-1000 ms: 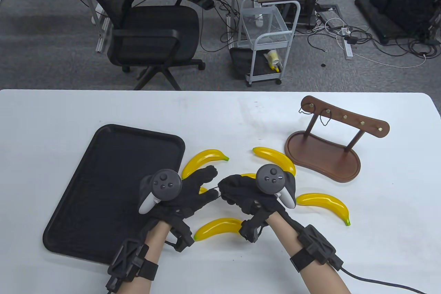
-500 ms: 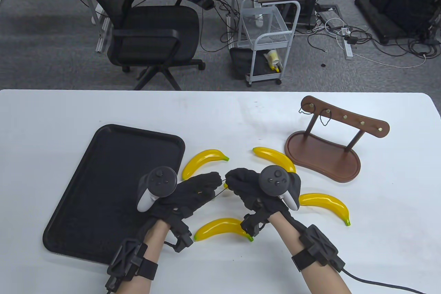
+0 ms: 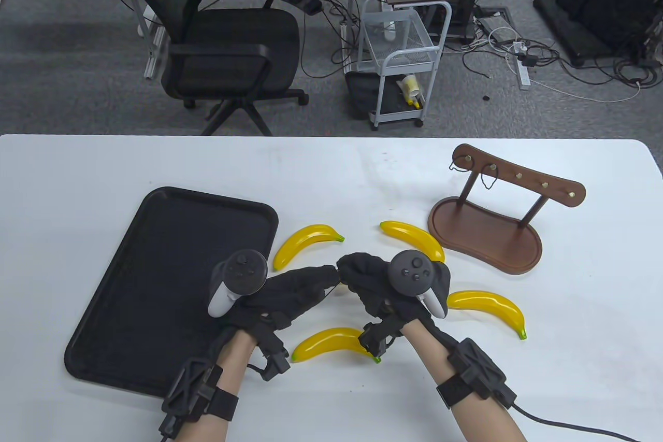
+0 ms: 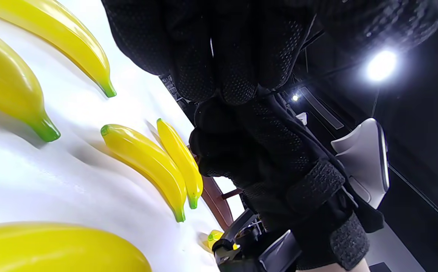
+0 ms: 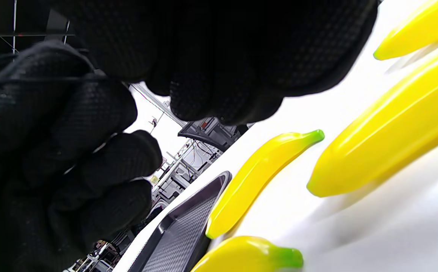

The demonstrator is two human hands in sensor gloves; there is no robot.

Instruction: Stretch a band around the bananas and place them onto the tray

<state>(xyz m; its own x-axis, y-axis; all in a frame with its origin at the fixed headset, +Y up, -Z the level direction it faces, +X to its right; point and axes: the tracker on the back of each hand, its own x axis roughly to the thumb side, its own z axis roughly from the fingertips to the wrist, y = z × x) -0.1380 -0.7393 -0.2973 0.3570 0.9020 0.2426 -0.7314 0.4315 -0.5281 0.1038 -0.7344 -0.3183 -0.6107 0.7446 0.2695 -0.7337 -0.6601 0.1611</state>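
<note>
1. The black rectangular plastic tray (image 3: 155,276) lies empty toward the tabletop's (image 3: 331,172) left edge.
2. The left hand (image 3: 290,291) and right hand (image 3: 378,281) meet, fingers curled, pinching a thin dark elastic band (image 3: 331,290); it could snap free.
3. Glossy yellow plastic bananas (image 3: 331,342) lie scattered, unbundled, mid-tabletop.

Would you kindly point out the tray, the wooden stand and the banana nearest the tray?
tray (image 3: 155,266), table view, on its bare black floor.
wooden stand (image 3: 484,234), table view, on its oval base.
banana nearest the tray (image 3: 303,241), table view, on the middle of its yellow body.
</note>
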